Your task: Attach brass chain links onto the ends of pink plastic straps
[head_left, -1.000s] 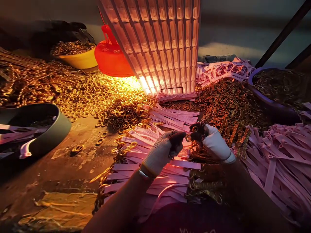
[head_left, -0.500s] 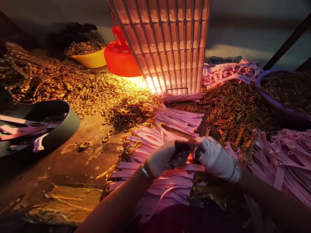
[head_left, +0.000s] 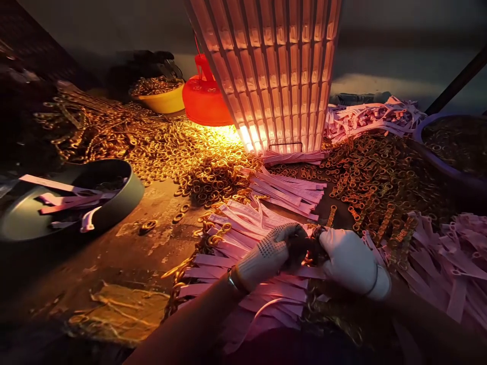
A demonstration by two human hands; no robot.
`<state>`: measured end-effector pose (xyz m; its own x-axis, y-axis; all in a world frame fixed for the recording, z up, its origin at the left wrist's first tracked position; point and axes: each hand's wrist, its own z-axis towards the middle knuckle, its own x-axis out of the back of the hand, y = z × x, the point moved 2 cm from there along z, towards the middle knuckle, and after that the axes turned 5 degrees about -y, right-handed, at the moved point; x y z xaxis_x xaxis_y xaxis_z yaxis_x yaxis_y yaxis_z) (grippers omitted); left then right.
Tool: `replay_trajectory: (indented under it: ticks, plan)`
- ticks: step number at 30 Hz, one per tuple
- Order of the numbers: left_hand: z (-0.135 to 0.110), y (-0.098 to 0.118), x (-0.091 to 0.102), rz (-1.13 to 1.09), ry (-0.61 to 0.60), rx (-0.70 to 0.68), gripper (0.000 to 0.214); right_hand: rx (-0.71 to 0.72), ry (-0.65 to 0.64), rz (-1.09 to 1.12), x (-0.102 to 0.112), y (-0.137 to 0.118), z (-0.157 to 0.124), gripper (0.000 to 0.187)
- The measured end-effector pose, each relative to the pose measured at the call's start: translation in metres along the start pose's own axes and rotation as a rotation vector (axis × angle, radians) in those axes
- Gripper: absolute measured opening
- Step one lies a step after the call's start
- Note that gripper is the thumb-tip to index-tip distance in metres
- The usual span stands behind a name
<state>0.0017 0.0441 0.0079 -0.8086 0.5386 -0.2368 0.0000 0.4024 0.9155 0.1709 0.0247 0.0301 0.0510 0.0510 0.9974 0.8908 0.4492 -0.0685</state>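
My left hand (head_left: 272, 256), in a dotted white glove with dark fingertips, is closed in a pinch in front of me. My right hand (head_left: 352, 261), gloved in white, is closed too, its fingertips meeting those of the left. Whatever small piece they grip between them is dark and mostly covered by the fingers, so I cannot make it out. Under and around both hands lie pale pink strips (head_left: 274, 291) in an overlapping row, with brass-coloured rings (head_left: 218, 235) along their left ends. Short chain links (head_left: 380, 223) lie just beyond my right hand.
A red lamp (head_left: 207, 101) glows over heaped gold rings (head_left: 207, 177), beside a tall ribbed panel (head_left: 281, 76). At left stands a grey-green pan (head_left: 133, 195) with strips; a yellow bowl (head_left: 163, 101) sits behind. More strips (head_left: 460, 258) and a purple-rimmed basin (head_left: 420, 132) are right.
The view has turned slightly left, so everything sits further right in the picture. Both hands stay together over the strips, the left one turned a little, still pinching.
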Motion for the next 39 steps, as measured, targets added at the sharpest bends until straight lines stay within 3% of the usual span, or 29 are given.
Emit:
replay_trajectory:
  ticks: [3, 5, 9, 12, 14, 18, 22, 28, 33, 36, 39]
  plan:
    - [0.008, -0.005, -0.007, -0.294, 0.036, 0.063, 0.021, -0.068, -0.107, 0.071, 0.006, -0.002, 0.000, 0.009]
    - [0.017, -0.008, -0.009, -0.429, 0.052, 0.057, 0.022, -0.115, -0.122, 0.065, 0.000, 0.003, -0.001, 0.015]
    - [0.038, -0.002, 0.008, -0.371, -0.058, 0.016, 0.023, -0.119, 0.059, 0.210, -0.025, 0.028, 0.009, 0.013]
    - [0.052, 0.017, 0.035, 0.037, -0.011, -0.038, 0.037, -0.144, 0.244, 0.404, -0.035, 0.042, 0.017, 0.015]
    - [0.067, 0.031, 0.060, 0.577, 0.192, -0.097, 0.046, -0.195, 0.277, 0.474, -0.039, 0.045, 0.020, 0.018]
    - [0.113, 0.041, 0.098, 0.889, 0.275, -0.142, 0.025, -0.227, 0.104, 0.416, -0.050, 0.032, 0.026, 0.018]
    - [0.138, 0.026, 0.104, 1.154, 0.244, -0.141, 0.017, -0.233, -0.030, 0.301, -0.056, 0.017, 0.025, 0.023]
    - [0.127, 0.016, 0.092, 1.341, 0.231, -0.159, 0.018, -0.225, -0.052, 0.310, -0.052, 0.017, 0.025, 0.031]
    - [0.095, 0.032, 0.079, 1.198, 0.255, -0.211, 0.026, -0.187, 0.101, 0.367, -0.043, 0.023, 0.028, 0.038]
    - [0.060, 0.035, 0.066, 0.676, 0.186, -0.141, 0.027, -0.077, 0.223, 0.448, -0.036, 0.020, 0.032, 0.035]
    - [0.026, 0.031, 0.048, 0.236, 0.129, -0.109, 0.022, -0.076, 0.232, 0.437, -0.030, 0.010, 0.037, 0.024]
